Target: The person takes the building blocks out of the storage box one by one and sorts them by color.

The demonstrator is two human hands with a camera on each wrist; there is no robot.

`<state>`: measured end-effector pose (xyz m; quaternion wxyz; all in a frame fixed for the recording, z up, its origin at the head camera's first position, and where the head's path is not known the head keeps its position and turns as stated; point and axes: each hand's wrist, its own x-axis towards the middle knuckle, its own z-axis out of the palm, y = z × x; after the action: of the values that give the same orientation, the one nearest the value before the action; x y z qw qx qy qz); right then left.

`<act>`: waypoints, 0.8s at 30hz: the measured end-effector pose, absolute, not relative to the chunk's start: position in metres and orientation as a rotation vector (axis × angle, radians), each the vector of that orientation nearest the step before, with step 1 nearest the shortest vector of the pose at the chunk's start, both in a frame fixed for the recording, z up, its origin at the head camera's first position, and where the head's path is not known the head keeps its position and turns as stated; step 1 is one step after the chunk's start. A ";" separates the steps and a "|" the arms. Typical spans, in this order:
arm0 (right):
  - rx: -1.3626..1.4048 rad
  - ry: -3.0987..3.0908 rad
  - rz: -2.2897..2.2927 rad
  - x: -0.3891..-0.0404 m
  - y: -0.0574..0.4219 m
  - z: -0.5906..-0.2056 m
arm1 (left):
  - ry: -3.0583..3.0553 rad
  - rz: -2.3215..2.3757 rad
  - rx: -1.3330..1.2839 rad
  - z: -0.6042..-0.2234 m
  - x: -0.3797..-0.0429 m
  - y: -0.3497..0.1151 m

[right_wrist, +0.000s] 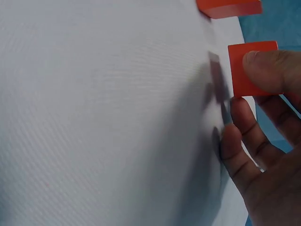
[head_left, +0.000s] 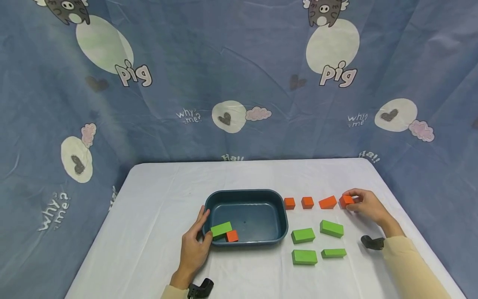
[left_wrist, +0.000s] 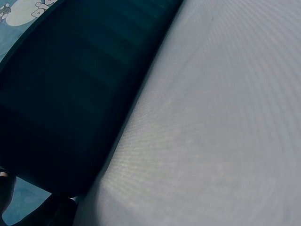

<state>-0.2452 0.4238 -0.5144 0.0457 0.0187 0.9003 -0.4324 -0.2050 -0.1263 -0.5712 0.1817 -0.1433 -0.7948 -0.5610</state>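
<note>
My right hand (head_left: 366, 205) pinches an orange block (head_left: 346, 201) at the right end of a row of orange blocks. In the right wrist view the thumb (right_wrist: 265, 70) lies across the block's square face (right_wrist: 239, 77), and the block appears raised off the cloth. My left hand (head_left: 196, 245) rests against the left side of a dark blue rectangular bin (head_left: 246, 243), fingers fairly straight, thumb at the near left corner. Inside the bin, at that corner, lie a green block (head_left: 221, 229) and an orange block (head_left: 232, 236). The left wrist view shows mostly the bin's outer wall (left_wrist: 70, 103).
Right of the bin, three more orange blocks stand in a row: one (head_left: 289, 203) beside the rim, one (head_left: 308, 202) further along, and a tilted one (head_left: 328, 202). Several green blocks (head_left: 304, 257) lie in front of them. A white cloth (head_left: 157, 199) covers the table.
</note>
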 end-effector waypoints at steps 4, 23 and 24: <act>0.086 2.775 -1.230 -0.246 0.422 -0.517 | -2.245 -1.594 -0.402 -0.571 -0.205 -0.126; 0.134 2.792 -1.238 -0.242 0.421 -0.522 | -2.252 -1.580 -0.414 -0.569 -0.203 -0.127; 0.142 2.788 -1.251 -0.241 0.422 -0.521 | -2.249 -1.575 -0.420 -0.569 -0.203 -0.127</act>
<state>-0.2408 0.4216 -0.5213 0.0414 0.0464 0.9106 -0.4086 -0.2026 -0.1268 -0.5689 0.1809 -0.1488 -0.7964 -0.5576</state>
